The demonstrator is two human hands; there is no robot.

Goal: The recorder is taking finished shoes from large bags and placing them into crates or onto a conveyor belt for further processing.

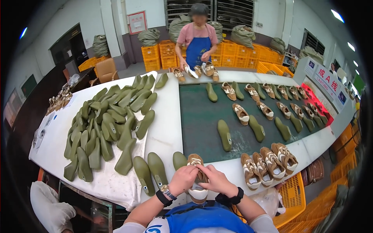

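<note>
White counter [165, 130]: by its near edge, a shoe [199, 179] is held between left hand [184, 179] and right hand [216, 181], each grip narrow on its upper. Just left lies a last [179, 160]; more shoes [263, 169] stand right. Beyond, a green belt [202, 134] carries more of both; a co-worker [199, 48] stands across.

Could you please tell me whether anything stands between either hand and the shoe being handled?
Nothing visible does: the left hand and right hand both touch the shoe directly. The nearest green last lies beyond the left hand, not between.
</note>
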